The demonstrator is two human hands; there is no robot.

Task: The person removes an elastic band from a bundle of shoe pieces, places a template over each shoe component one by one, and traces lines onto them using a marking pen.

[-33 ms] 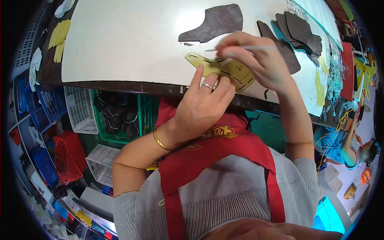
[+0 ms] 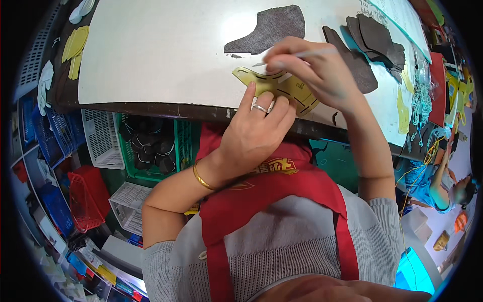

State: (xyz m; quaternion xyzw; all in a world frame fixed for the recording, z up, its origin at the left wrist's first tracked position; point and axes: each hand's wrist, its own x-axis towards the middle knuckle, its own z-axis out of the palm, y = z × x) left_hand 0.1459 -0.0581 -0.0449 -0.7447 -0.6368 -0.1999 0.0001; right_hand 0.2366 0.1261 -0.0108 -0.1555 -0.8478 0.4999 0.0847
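A yellow template (image 2: pixel 246 75) with dark slots lies near the front edge of the white tabletop. My left hand (image 2: pixel 261 121) presses it down with outstretched fingertips; a ring and a gold bracelet are on this hand and wrist. Between the fingers of my right hand (image 2: pixel 317 70) is a slim pale pen (image 2: pixel 314 52), its tip pointing left just above the template's upper edge. Whether the tip touches anything I cannot tell. Just beyond lies a dark brown leather piece (image 2: pixel 274 30). What lies under the template is mostly hidden.
Stacked dark leather pieces (image 2: pixel 375 40) lie at the right, with a tangle of turquoise string (image 2: pixel 422 100) beyond. Yellow templates (image 2: pixel 75 43) rest at the far left. Below the table edge stands a green crate (image 2: pixel 182 146) of dark bundles. Another person (image 2: pixel 443 189) sits at far right.
My right hand has shifted slightly left and up with the pen, its tip now farther left. My left hand and the template have stayed in place.
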